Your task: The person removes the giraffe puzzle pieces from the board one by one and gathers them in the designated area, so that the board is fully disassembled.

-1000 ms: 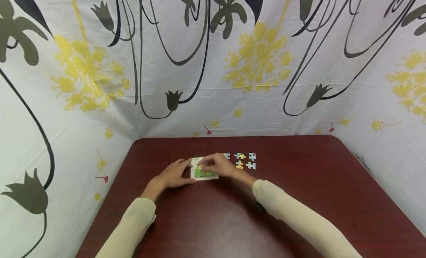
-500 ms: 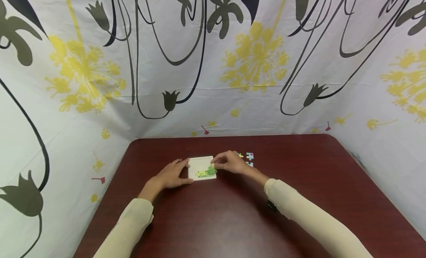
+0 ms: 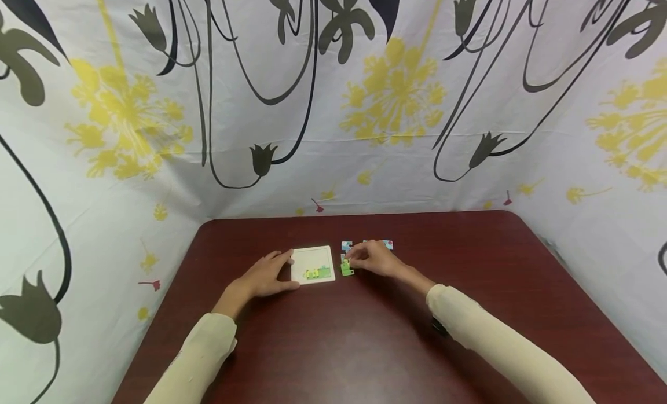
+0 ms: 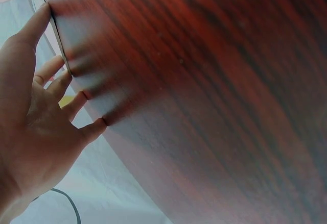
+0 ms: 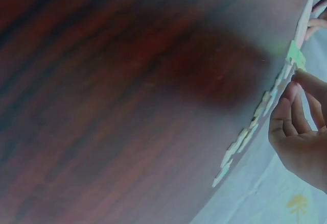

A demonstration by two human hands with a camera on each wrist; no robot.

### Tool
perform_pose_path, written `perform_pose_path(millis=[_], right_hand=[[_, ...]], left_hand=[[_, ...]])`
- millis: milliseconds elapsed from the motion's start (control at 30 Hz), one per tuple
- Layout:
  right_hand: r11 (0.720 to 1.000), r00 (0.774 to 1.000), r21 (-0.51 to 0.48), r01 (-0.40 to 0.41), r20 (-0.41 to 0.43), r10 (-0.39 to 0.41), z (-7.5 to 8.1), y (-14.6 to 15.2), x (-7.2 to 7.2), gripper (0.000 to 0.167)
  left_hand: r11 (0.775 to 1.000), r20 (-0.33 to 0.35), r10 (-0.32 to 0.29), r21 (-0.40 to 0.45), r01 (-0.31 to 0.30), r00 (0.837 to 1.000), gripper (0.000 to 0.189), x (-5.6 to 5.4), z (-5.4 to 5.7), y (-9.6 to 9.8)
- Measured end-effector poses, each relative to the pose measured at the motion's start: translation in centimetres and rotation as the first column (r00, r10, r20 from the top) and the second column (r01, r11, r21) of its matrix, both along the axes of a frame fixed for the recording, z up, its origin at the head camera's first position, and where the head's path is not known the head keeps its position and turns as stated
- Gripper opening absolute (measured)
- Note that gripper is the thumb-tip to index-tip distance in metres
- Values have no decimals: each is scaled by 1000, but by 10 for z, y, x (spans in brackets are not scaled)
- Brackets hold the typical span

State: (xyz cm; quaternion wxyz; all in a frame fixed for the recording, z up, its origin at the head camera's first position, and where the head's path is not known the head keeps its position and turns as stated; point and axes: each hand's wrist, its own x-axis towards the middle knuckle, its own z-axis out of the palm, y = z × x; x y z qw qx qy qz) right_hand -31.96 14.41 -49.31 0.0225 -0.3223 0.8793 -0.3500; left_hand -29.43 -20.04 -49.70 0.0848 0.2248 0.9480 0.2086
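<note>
A flat white puzzle board (image 3: 311, 256) lies on the table, with green and yellow puzzle pieces (image 3: 316, 273) along its front part. Spread around the board's left side, my left hand (image 3: 264, 275) touches it, thumb near the front corner and fingers farther back. In the left wrist view, the thumb (image 4: 37, 24) meets the board's edge. Just right of the board, my right hand (image 3: 376, 257) pinches a green puzzle piece (image 3: 346, 268). That green piece stands tilted in the right wrist view, beside my fingertips (image 5: 299, 74).
Loose puzzle pieces (image 3: 346, 246) lie behind and under the right hand, partly hidden by it. From the right wrist they show as a low row of pieces (image 5: 246, 133). The dark red table (image 3: 333, 346) meets a patterned cloth (image 3: 312, 120) at its back edge.
My right hand moves from over the board to its right, carrying the green piece off it. More of the board shows. The left hand keeps its place on the board.
</note>
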Motion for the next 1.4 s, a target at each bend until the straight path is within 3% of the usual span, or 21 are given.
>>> perform_pose_path(millis=[233,533,933,1133,1400], right_hand=[[999,998,42,21,-67,-18,-8,2,4,14],[996,995,70,63,-85,-57,-12,0,6,11],[998,995,32,56,-86,-53,-11,-1,4,12],[1000,992,-5,-2,-123,1,-10,-10,2,13],[999,998,34,-29,-46,31,-4,-40,1,17]], left_hand=[[1000,-4,-2,-6,2,1000,93,0,-2,-1],[1000,-2,8,-14,-8,1000,95,0,-1,0],[1000,-22,-9,3,9,1000,94,-3,-2,-1],[1000,-16,-2,5,2,1000,93,-3,-1,-1],[1000,4,9,-7,-9,1000,92,-4,-3,0]])
